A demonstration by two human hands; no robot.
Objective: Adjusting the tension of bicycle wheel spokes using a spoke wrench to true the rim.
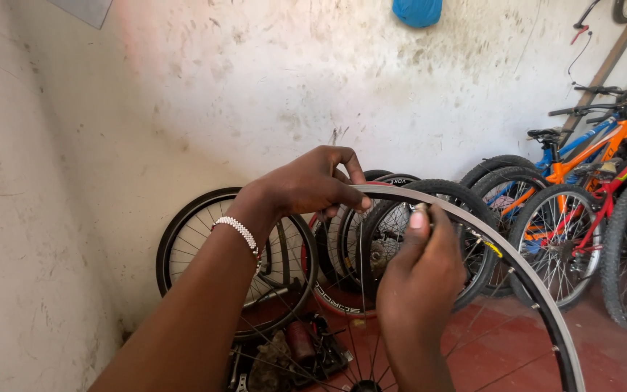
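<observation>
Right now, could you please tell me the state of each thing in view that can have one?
Bare wheel rim: upright, without tyre, spokes fitted.
Left hand: gripping the rim's top edge.
Right hand: pinching a small part at the rim.
Spare wheels: leaning against the wall.
Bicycles: parked upright, tyres on.
Blue bag: hanging on the wall.

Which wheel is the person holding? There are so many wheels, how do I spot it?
Look in front of the dirty white wall, where spare wheels lean and bikes stand on the right. The held wheel is nearest the camera, gripped at its top by the left hand and right hand. Unlike the others, it has a bare silver rim, no tyre.
</observation>
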